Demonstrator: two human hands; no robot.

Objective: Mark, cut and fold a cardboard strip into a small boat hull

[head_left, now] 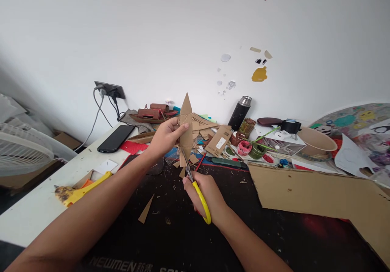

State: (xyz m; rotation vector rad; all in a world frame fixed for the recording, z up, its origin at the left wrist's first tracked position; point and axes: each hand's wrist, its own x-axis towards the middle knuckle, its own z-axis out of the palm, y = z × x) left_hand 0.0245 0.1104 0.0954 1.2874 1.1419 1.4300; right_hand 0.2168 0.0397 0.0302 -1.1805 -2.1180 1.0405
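My left hand [168,136] pinches a long cardboard piece [186,119] with a pointed top, holding it upright above the black mat [128,231]. My right hand [207,193] is closed round yellow-handled scissors [201,201], whose blades point up and meet the lower end of the cardboard piece. A thin triangular cardboard scrap [146,210] lies on the mat below my left hand, with small crumbs around it.
A yellow glue gun [85,191] and a black phone [115,138] lie at the left. Behind my hands are cardboard scraps [204,126], paint jars [244,147] and a black flask [240,113]. A large cardboard sheet [298,191] covers the right side.
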